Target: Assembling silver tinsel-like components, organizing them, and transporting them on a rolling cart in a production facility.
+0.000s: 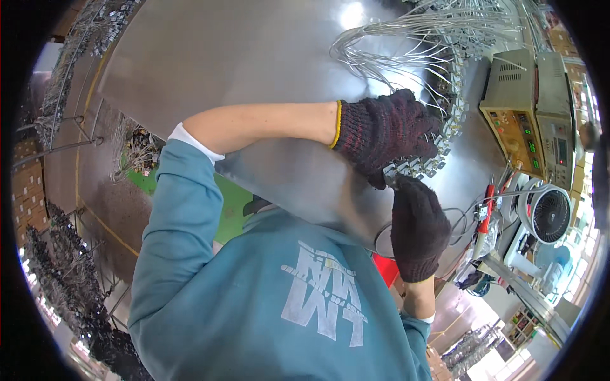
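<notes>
My left hand [391, 132], in a dark knitted glove with red flecks and a yellow cuff, curls over a row of small silvery metal parts [437, 164] on the metal worktop. Its fingers bend round the near end of the row. Close by, my right hand [419, 232], in a dark glove, has its fingers pressed together at that same end, by the left thumb. What lies in its fingertips is hidden. Thin pale wires [375, 54] run from the curved row of parts and lie bundled on the far side of the worktop.
Two bench instruments [518, 117], one with green lit digits, stand at the right. Near them are a red-handled tool [487, 209] with a cable and a small fan [550, 214]. The worktop [210, 57] stretches left. Wire bundles [70, 279] hang on racks beyond.
</notes>
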Demonstrator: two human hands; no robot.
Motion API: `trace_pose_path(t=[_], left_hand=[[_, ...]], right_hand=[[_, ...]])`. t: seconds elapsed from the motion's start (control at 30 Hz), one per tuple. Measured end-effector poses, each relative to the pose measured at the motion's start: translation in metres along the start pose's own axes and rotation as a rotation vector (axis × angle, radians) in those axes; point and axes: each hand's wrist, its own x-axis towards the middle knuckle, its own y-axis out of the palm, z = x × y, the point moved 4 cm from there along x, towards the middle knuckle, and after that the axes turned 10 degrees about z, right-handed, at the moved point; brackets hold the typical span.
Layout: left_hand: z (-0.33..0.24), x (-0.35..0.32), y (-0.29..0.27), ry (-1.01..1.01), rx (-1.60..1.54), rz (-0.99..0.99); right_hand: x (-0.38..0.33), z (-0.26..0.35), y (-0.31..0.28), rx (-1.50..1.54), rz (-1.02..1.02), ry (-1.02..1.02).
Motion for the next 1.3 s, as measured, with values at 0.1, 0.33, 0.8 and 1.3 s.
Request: trace_pose_path(t=[0.1, 0.33, 0.8, 1.3], left_hand=[[0.000, 0.000, -0.003, 0.026, 0.018, 0.000], [0.015, 0.017, 0.018, -0.023, 0.044, -0.062], [0.017, 0.024, -0.009, 0.058, -0.082, 0.026], [0.079, -0.023, -0.026, -0.432, -0.088, -0.142]], right_hand=[[-0.005, 0.012, -0.002, -0.251, 0.030, -0.072], [0.004, -0.031, 0.005, -0.452, 0.271, -0.122], [0.018, -0.030, -0.047, -0.181, 0.222, -0.199], [0.044, -0.102, -0.131, -0.257, 0.025, -0.003]])
